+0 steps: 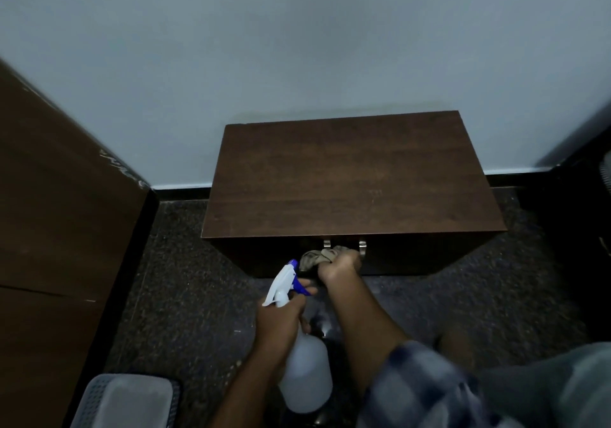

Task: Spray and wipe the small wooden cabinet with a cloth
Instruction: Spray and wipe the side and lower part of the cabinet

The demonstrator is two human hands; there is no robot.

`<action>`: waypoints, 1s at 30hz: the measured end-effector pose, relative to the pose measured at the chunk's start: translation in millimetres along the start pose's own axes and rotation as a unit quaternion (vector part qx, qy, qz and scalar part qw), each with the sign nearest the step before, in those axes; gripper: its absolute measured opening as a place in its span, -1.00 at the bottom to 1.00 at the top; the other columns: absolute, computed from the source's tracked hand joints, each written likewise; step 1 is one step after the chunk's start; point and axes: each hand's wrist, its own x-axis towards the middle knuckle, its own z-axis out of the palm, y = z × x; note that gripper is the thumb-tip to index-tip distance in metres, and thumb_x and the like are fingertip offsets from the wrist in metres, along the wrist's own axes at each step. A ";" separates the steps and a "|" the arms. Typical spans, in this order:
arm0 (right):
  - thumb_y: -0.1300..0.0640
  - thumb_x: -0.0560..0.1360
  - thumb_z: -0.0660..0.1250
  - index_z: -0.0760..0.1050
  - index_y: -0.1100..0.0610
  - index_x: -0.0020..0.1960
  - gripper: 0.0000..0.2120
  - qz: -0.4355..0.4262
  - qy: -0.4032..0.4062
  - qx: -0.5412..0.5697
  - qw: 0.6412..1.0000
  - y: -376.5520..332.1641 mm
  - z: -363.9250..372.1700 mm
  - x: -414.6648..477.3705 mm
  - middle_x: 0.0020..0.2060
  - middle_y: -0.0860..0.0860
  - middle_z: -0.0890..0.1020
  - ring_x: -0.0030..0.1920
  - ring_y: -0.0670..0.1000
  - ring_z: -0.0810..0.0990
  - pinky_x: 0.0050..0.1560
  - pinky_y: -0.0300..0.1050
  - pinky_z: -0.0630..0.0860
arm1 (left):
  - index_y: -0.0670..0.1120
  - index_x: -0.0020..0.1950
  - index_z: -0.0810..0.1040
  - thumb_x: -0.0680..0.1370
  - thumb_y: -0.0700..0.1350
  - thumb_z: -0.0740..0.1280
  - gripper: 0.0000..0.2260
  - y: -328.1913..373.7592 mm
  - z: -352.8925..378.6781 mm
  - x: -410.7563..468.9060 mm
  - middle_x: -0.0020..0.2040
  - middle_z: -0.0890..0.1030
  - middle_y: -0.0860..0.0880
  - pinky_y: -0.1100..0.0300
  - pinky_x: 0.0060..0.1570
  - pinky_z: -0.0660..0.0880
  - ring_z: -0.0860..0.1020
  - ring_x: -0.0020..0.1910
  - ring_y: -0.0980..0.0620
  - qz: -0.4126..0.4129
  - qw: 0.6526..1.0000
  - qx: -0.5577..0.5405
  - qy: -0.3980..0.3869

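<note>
A small dark wooden cabinet [350, 179] stands against the pale wall, its top bare. Two metal handles [362, 246] show on its front. My right hand [340, 267] grips a bunched beige cloth [317, 257] and presses it to the cabinet's front just below the handles. My left hand [281, 320] holds a translucent white spray bottle [305, 374] by the neck, a finger on the blue trigger. Its white and blue nozzle [284, 279] points up toward the cabinet front, close beside the cloth.
A tall brown wooden panel [59, 213] fills the left side. A grey plastic basket [125, 401] sits on the dark speckled floor at bottom left. My knee and checked sleeve [429, 391] are at bottom right. A dark skirting runs along the wall.
</note>
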 end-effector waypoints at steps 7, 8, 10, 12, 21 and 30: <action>0.03 0.67 0.04 0.54 0.30 0.06 -0.59 0.013 -0.074 -0.006 0.997 1.5 -93.8 -25.6 -0.04 0.26 0.62 -0.09 0.18 0.60 0.04 0.05 0.56 | -0.15 -0.14 0.69 0.40 -0.37 0.39 -0.84 12.6 46.3 -4.7 -0.34 0.71 -0.19 0.20 -0.47 0.43 0.59 -0.40 -0.09 -0.015 0.993 0.052 -0.102; 0.01 0.68 0.03 0.53 0.32 0.15 -0.56 0.008 -0.082 0.009 0.997 -6.8 -106.4 -27.9 0.01 0.28 0.63 -0.02 0.20 0.61 0.14 0.08 0.52 | -0.15 -0.09 0.70 0.36 -0.32 0.40 -0.82 12.3 53.6 -4.6 -0.23 0.72 -0.29 0.19 -0.47 0.42 0.59 -0.35 -0.15 -0.020 0.991 0.061 -0.120; -0.03 0.68 0.01 0.51 0.32 0.25 -0.51 0.000 -0.084 0.038 0.996 -23.1 -119.6 -38.0 0.08 0.30 0.64 0.09 0.23 0.60 0.23 0.14 0.46 | -0.21 -0.10 0.69 0.39 -0.37 0.36 -0.82 9.6 64.4 -2.9 -0.21 0.69 -0.33 0.25 -0.57 0.39 0.55 -0.45 -0.11 -0.029 0.989 0.072 -0.123; -0.09 0.68 0.00 0.51 0.31 0.24 -0.48 -0.001 -0.078 0.030 0.997 -34.0 -117.6 -42.2 0.11 0.30 0.63 0.14 0.24 0.58 0.28 0.16 0.45 | -0.32 0.00 0.68 0.44 -0.46 0.28 -0.76 7.6 69.5 -0.3 -0.22 0.67 -0.27 0.29 -0.62 0.37 0.52 -0.58 0.04 -0.037 0.993 0.056 -0.099; 0.04 0.66 -0.06 0.39 0.10 -0.17 -0.65 -0.034 -0.009 0.012 0.999 -50.0 -15.6 -14.1 -0.09 0.15 0.54 -0.10 0.09 0.47 0.37 0.09 0.31 | -0.09 -0.12 0.67 0.50 -0.43 0.35 -0.75 7.4 35.6 2.4 -0.16 0.67 -0.26 0.21 -0.57 0.39 0.43 -0.58 -0.01 -0.020 0.997 0.040 -0.061; 0.05 0.65 -0.06 0.45 0.15 -0.14 -0.62 -0.037 0.012 0.006 0.999 -55.3 -28.5 -7.2 -0.23 0.17 0.54 -0.17 0.14 0.52 0.21 0.09 0.42 | -0.10 -0.10 0.68 0.49 -0.43 0.34 -0.75 6.7 49.2 16.3 -0.21 0.69 -0.18 0.21 -0.58 0.41 0.45 -0.58 0.03 -0.009 0.997 0.041 -0.062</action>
